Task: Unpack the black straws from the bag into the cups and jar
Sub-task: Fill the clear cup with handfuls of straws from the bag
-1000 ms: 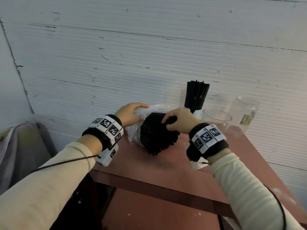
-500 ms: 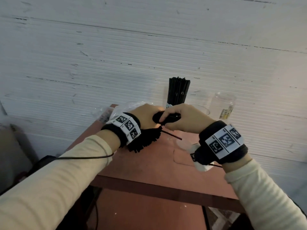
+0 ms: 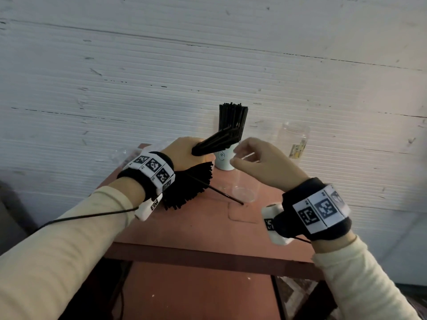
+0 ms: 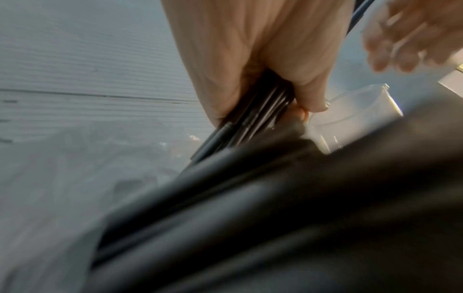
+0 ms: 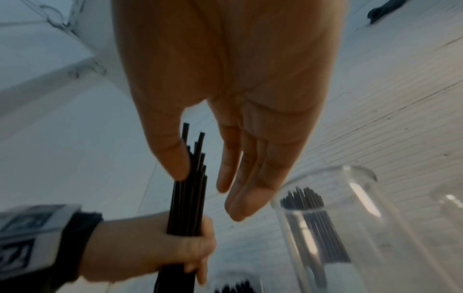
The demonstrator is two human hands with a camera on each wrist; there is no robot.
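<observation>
My left hand [image 3: 184,153] grips a bundle of black straws [image 3: 217,140] that points up and to the right, above the table. In the left wrist view the fingers [image 4: 300,95] curl round those straws [image 4: 253,111]. Below that hand a fan of more black straws [image 3: 189,188] sticks out of the clear plastic bag [image 3: 124,153]. One loose straw [image 3: 221,195] lies on the table. My right hand [image 3: 245,155] hovers open beside the bundle's tips, its fingers [image 5: 240,188] straight and holding nothing. A white cup [image 3: 225,160] full of straws, a clear cup [image 3: 245,192] and a glass jar [image 3: 294,139] stand behind.
The reddish table [image 3: 196,227] is small, its front edge [image 3: 208,255] close to me. A white ribbed wall [image 3: 208,65] rises right behind the cups and jar. Dark clutter lies on the floor at left and below the table.
My left hand has lifted a bundle of straws and tilted it toward the cups. My right hand has let go of the straws and opened, drawing off to the right.
</observation>
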